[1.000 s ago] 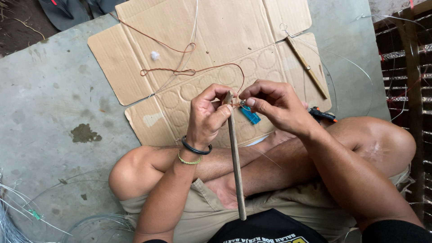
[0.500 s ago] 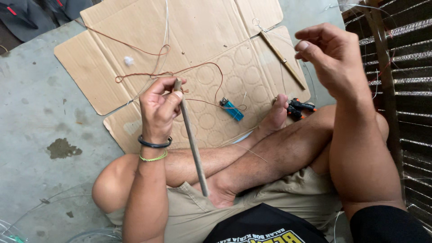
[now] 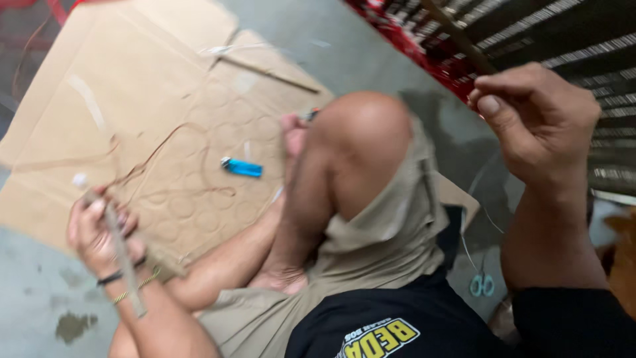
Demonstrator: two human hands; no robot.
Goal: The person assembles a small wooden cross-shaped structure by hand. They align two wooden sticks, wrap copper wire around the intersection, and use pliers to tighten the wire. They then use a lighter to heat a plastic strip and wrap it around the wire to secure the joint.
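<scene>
1. Your left hand (image 3: 99, 235) is closed around a thin wooden stick (image 3: 126, 265), at the near left edge of the flattened cardboard (image 3: 152, 86) on the floor.
2. Reddish cord (image 3: 159, 156) loops over the cardboard from that fist.
3. Your right hand (image 3: 540, 122) is raised at the right, well away from the stick, thumb pressed to the fingertips; what it pinches is too fine to make out.
4. A blue lighter (image 3: 244, 168) lies on the cardboard beside your raised knee (image 3: 364, 126).
5. Small scissors (image 3: 481, 285) lie on the floor by your right forearm.
</scene>
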